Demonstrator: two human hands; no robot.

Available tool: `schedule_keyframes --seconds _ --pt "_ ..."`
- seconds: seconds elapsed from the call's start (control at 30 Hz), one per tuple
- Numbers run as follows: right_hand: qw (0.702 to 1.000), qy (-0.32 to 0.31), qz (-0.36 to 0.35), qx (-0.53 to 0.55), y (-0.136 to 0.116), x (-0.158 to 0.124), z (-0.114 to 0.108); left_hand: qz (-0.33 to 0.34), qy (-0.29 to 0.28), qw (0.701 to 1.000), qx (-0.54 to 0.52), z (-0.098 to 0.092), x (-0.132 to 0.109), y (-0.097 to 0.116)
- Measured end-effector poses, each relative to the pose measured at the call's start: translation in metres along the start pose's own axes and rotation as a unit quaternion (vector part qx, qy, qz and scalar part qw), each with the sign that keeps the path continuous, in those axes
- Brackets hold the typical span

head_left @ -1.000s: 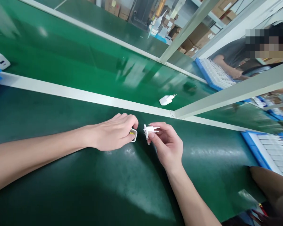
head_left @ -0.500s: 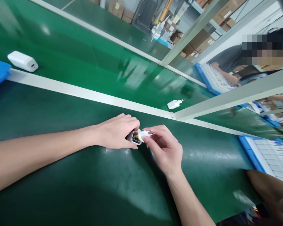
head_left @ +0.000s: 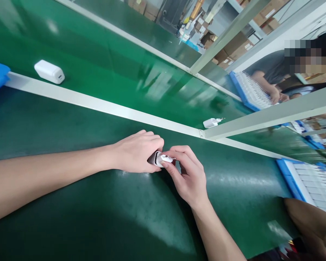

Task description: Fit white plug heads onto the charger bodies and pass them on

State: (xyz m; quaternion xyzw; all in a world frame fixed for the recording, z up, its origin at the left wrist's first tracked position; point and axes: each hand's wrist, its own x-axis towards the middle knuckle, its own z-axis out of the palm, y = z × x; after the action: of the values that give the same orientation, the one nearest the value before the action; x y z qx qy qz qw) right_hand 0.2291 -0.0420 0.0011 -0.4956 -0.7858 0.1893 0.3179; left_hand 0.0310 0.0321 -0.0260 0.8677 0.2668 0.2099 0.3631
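My left hand (head_left: 137,152) is wrapped round a white charger housing (head_left: 153,158), whose open end faces right. Thumb and fingers of my right hand (head_left: 190,174) pinch a white plug end cap (head_left: 163,158) with metal pins pointing right. The cap sits at the mouth of the housing, partly covering the opening; a dark gap shows on its left side. How deep it is seated I cannot tell. Both hands are just above the dark green worktop (head_left: 103,203).
Beyond a pale metal rail (head_left: 103,108), a white charger (head_left: 49,71) and a charger with pins (head_left: 210,123) lie on a green belt (head_left: 119,72). A slanting post (head_left: 260,113) rises at right. Blue-edged trays (head_left: 290,179) stand right; a co-worker's arm (head_left: 306,221) is nearby.
The end cap has come up against the housing's opening, hiding the circuit board seen inside before. My right hand shifted slightly left. Both chargers on the belt have travelled right.
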Motion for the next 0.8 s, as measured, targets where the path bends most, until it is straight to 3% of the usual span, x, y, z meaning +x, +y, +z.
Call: schedule_keyframes --seconds 0.8 --pt "0.998 -0.015 0.068 -0.008 -0.010 0.004 0.000 -0.004 0.003 1.000 -0.006 0.002 0.000 0.001"
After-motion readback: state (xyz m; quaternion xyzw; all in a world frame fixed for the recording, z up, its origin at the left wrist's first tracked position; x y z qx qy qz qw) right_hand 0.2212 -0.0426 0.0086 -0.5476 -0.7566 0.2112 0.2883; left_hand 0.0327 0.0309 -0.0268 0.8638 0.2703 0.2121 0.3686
